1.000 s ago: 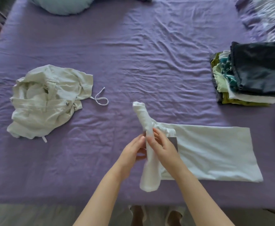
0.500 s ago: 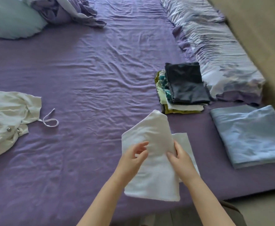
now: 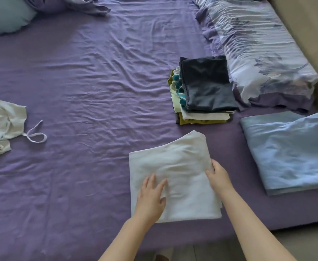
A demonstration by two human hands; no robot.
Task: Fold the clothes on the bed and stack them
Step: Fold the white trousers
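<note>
— Fingers [image 3: 155, 182] of the left hand [image 3: 151, 199] lie straight and spread, pressing flat on the folded white garment [image 3: 175, 166]; nothing is gripped there.

— And the other hand?

— Head view: the right hand [image 3: 218, 176] holds the garment's right edge, thumb on top, the other fingers tucked out of sight under the cloth. The white piece lies on the purple bed sheet [image 3: 90, 87] near the front edge, its far right corner raised slightly.

— Where is the stack?

— Just beyond the garment, apart from it: a pile of folded clothes [image 3: 201, 108] topped by a dark navy item [image 3: 207, 85]. A folded light blue sheet [image 3: 290, 149] lies to the right, a patterned duvet [image 3: 258, 48] behind it. At the far left edge sits a crumpled cream garment [image 3: 1, 125], its drawstring loop [image 3: 35, 136] trailing on the sheet. A pale blue pillow [image 3: 5, 14] rests at the top left corner.
</note>
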